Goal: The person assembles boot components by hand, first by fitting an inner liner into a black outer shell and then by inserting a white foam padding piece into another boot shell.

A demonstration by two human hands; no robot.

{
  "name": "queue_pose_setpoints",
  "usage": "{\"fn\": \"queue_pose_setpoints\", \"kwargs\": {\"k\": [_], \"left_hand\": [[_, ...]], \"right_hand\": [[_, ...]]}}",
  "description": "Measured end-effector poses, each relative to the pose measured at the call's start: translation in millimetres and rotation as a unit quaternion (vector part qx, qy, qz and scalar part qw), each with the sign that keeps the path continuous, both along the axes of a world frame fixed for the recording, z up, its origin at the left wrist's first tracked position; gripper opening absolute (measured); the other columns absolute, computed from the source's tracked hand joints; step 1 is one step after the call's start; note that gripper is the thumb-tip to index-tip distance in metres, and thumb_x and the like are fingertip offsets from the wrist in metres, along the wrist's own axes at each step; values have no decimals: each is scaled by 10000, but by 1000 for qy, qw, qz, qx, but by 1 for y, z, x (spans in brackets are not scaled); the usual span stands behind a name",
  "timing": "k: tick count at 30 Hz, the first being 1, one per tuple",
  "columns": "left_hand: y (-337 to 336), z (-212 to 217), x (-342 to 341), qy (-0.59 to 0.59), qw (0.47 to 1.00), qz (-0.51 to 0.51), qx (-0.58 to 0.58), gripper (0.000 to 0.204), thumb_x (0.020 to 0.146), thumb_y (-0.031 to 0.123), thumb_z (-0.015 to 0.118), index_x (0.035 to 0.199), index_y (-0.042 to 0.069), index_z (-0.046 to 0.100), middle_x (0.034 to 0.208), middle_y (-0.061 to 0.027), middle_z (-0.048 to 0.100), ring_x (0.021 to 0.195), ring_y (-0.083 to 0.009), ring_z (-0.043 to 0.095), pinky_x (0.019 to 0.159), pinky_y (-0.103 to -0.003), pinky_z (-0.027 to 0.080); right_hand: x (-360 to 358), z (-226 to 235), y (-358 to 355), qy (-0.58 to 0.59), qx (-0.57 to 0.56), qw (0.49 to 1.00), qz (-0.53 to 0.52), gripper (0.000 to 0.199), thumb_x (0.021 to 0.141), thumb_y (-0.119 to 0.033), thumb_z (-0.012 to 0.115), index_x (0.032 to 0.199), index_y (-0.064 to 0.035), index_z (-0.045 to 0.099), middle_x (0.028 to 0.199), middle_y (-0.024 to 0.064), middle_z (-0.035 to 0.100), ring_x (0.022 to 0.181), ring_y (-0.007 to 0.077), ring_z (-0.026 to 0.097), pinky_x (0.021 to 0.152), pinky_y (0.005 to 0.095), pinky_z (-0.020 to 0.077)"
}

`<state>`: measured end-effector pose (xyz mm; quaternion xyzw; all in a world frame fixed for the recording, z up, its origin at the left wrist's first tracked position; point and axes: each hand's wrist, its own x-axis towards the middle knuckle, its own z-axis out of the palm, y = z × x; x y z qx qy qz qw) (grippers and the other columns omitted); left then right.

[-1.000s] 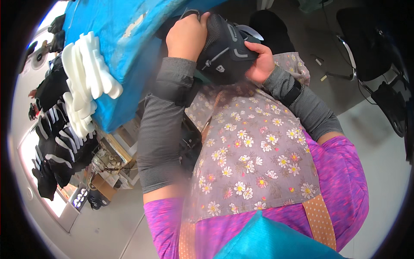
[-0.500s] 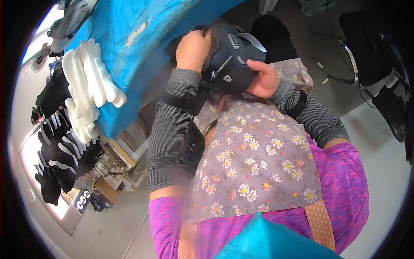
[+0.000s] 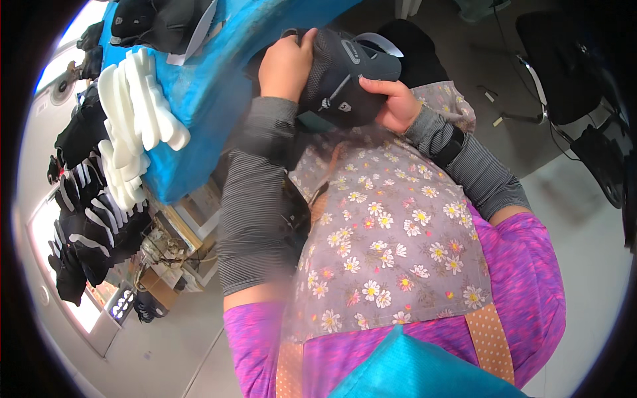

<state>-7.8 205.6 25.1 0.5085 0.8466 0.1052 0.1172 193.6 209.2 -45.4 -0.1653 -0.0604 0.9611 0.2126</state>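
Still holding the black mesh-and-fabric shoe upper (image 3: 353, 74) in the upper centre: clasped along its left edge by the curled left hand (image 3: 286, 69), pinched by the half-closed right hand (image 3: 398, 106), now thumbed nearer the white emblem (image 3: 344, 106), seemingly regripped.

Insoles (image 3: 136, 106) lie in a pile along the left edge of the worktop (image 3: 206, 99), near its front corner; behind them, toward the far edge, lie shoe parts (image 3: 162, 26). Off the right edge — in front of the apron (image 3: 391, 245) — a shoe upper (image 3: 345, 96) sits between left hand (image 3: 286, 69) and right hand (image 3: 397, 106). A chair (image 3: 564, 66) stands well apart to the right; more uppers (image 3: 89, 232) cluster beyond the left edge, a box (image 3: 158, 286) near them.
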Motion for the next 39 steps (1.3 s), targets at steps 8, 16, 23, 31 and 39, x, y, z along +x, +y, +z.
{"fn": "queue_pose_setpoints", "kwargs": {"k": [8,16,23,31,39], "left_hand": [[21,-25,-18,-23,982,-67,-175,449,957,369,467,985,-29,673,951,-282,655,964,-440,619,848,-467,497],[10,-40,-22,-70,992,-24,-103,420,945,338,470,977,-29,672,952,-294,643,933,-463,613,828,-485,499],[9,7,-1,13,999,35,-22,543,953,486,479,870,-1,703,870,-260,664,869,-443,634,772,-476,509],[8,-25,-6,40,994,-82,-67,426,966,363,475,883,-4,676,834,-262,661,810,-446,641,721,-489,521],[6,-41,-25,2,992,-84,-89,302,928,217,486,874,-11,676,846,-257,665,840,-430,647,732,-486,525]], "right_hand": [[-2,8,-4,-2,1,1000,3,311,924,-94,606,1220,4,592,1185,117,642,1087,225,627,988,387,492],[-6,-4,0,2,-41,998,42,310,928,-129,590,1209,3,593,1181,125,644,1068,233,634,987,395,488],[-6,17,4,-12,-15,1000,3,293,924,-149,595,1167,13,615,1118,107,670,1029,222,649,962,383,502],[-2,-3,8,-40,14,999,12,292,889,-91,638,1164,7,621,1095,112,677,996,222,664,920,367,534],[-10,-3,6,-10,36,999,25,306,870,-52,650,1167,15,617,1096,119,678,993,234,668,908,376,545]]}}
